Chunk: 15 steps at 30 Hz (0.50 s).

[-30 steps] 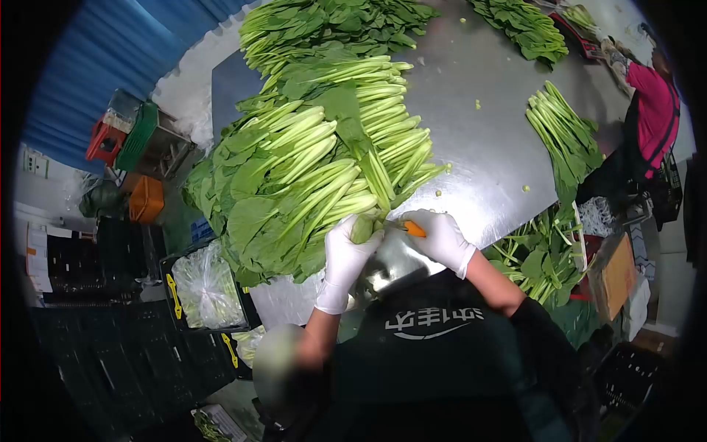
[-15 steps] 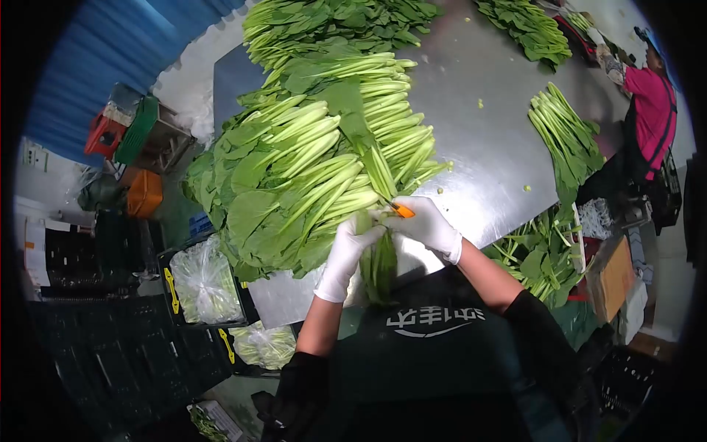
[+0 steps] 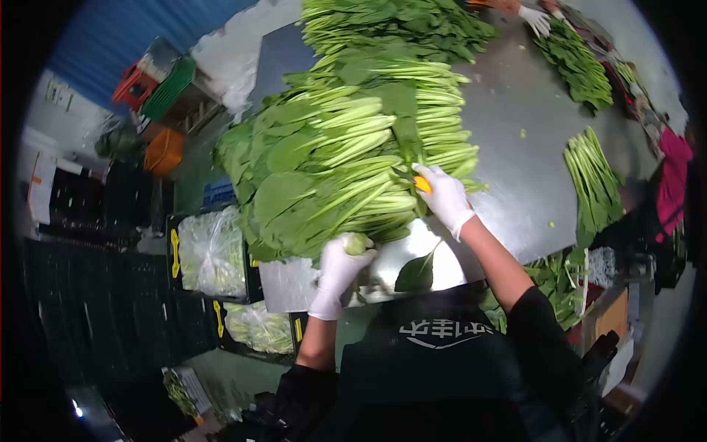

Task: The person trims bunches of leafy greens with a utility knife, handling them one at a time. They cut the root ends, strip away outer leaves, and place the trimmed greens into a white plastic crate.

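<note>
My left hand [image 3: 343,267], in a white glove, is closed around a leafy green stalk [image 3: 358,244] whose pale cut end pokes out by the thumb. Farther forward, my right hand [image 3: 446,194], also gloved, grips a small knife [image 3: 421,183] with an orange handle. Its dark blade reaches over the near right side of a big pile of leafy greens [image 3: 353,147], stems to the right. A single loose leaf [image 3: 416,273] lies on the metal table [image 3: 508,191] by the front edge, between my hands.
Another bunch of greens [image 3: 589,177] rests at the table's right side. Across the table, a co-worker's gloved hand [image 3: 535,20] touches more greens [image 3: 578,66]. Crates with bagged greens [image 3: 213,254] stand below on the left. An orange bin [image 3: 163,151] is behind them.
My hands have moved apart: the right went forward to the pile with the knife, the left back toward the left. A leaf has dropped onto the table. The whole view has shifted.
</note>
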{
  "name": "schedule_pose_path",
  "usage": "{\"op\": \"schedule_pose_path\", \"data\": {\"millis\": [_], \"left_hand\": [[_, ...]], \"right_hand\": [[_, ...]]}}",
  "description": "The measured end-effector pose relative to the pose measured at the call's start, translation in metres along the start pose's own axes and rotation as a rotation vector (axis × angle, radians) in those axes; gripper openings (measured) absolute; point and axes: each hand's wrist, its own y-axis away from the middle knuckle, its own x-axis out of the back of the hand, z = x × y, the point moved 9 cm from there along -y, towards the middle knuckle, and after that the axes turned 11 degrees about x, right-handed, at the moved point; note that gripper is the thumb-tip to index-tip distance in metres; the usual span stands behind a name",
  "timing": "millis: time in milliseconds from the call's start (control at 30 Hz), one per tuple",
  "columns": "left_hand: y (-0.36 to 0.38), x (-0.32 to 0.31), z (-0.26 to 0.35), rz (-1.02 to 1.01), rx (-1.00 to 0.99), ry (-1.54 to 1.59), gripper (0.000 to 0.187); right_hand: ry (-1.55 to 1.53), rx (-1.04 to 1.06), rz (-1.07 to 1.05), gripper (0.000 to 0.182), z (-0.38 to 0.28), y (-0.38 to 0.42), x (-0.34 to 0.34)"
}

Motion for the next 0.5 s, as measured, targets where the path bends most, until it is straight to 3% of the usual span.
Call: {"op": "schedule_pose_path", "data": {"millis": [33,100,300,433,500], "left_hand": [[0.006,-0.003,-0.005,-0.032,0.048,0.076,0.015],[0.013,-0.005,-0.024,-0.036,0.032,0.126,0.012],[0.035,0.010,-0.052,0.002,0.123,0.375,0.016],[0.039,0.008,-0.036,0.018,0.066,0.332,0.021],[0.042,0.003,-0.018,0.027,0.015,0.265,0.023]], "right_hand": [[-0.024,0.155,0.054,0.042,-0.011,-0.015,-0.011],[0.101,0.201,-0.039,0.036,-0.014,-0.037,-0.041],[0.181,0.173,-0.090,0.029,-0.003,-0.055,-0.044],[0.057,0.250,-0.086,0.029,-0.015,-0.049,-0.026],[-0.292,0.225,0.062,0.029,-0.017,-0.038,-0.006]]}}
